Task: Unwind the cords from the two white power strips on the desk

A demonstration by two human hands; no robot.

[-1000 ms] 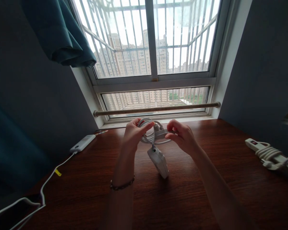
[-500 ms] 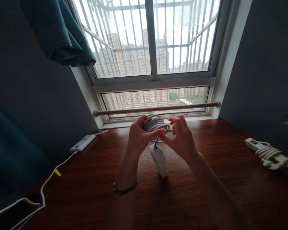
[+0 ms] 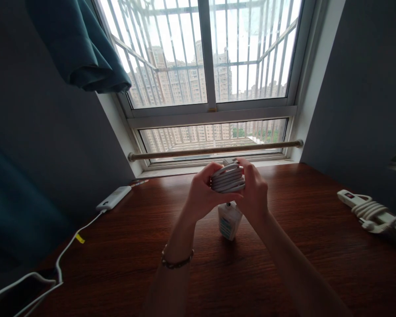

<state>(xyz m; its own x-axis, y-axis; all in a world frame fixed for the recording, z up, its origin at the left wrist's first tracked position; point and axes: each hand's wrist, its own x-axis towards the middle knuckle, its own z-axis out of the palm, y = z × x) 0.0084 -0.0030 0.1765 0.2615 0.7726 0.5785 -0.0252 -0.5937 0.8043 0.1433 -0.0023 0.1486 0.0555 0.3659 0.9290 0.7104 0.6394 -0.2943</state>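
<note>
A white cable (image 3: 227, 179) is wound into a tight coil, held up between both hands above the desk. My left hand (image 3: 203, 193) grips the coil's left side, its thumb stretched under the loops. On the right side, my right hand (image 3: 254, 187) is closed round the coil, fingers over its top edge. A pale plug-like end (image 3: 230, 162) sticks up at the top of the coil. Under the hands, a white block (image 3: 230, 220) with a printed label hangs or stands at the cable's end; I cannot tell whether it touches the desk.
The brown wooden desk (image 3: 135, 264) runs to a barred window (image 3: 211, 66). At left lies a white box-shaped device (image 3: 114, 198) with a white cord (image 3: 81, 226). A power strip (image 3: 376, 211) wrapped in its cord lies at right. A metal rail (image 3: 214, 150) crosses the window.
Both hands and the coil have moved slightly right. The coil has turned, the right hand has closed round its side, and the hanging block has swung to show its label.
</note>
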